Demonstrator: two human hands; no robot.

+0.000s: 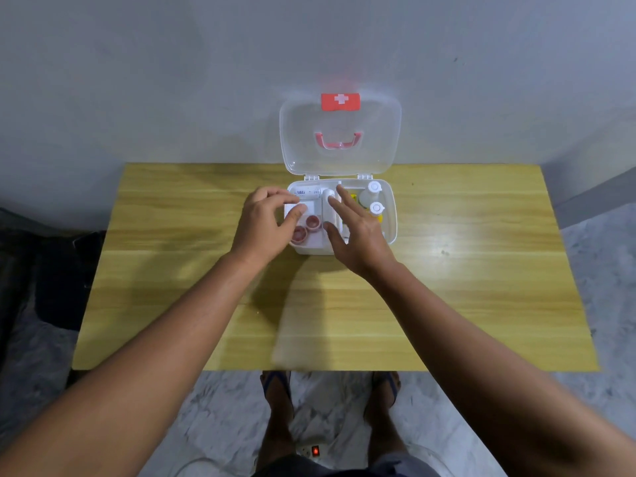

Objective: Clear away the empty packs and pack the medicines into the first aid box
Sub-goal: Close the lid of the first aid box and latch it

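Note:
A white first aid box (390, 215) stands open at the back middle of the wooden table (172, 270), its clear lid (340, 136) upright with a red cross label and red handle. Inside lie two small red round tubs (306, 227), a white pack (306, 192) at the back left, and two white-capped bottles (373, 197) on the right. My left hand (265, 223) hovers over the box's left part, fingertips curled on a small white pack (294, 210). My right hand (354, 232) is spread flat over the box's middle, fingers apart, holding nothing.
A grey wall rises right behind the table. Dark cloth lies on the floor at the left. Below the table's near edge are my feet in sandals and a power strip (309, 451) with a lit red switch.

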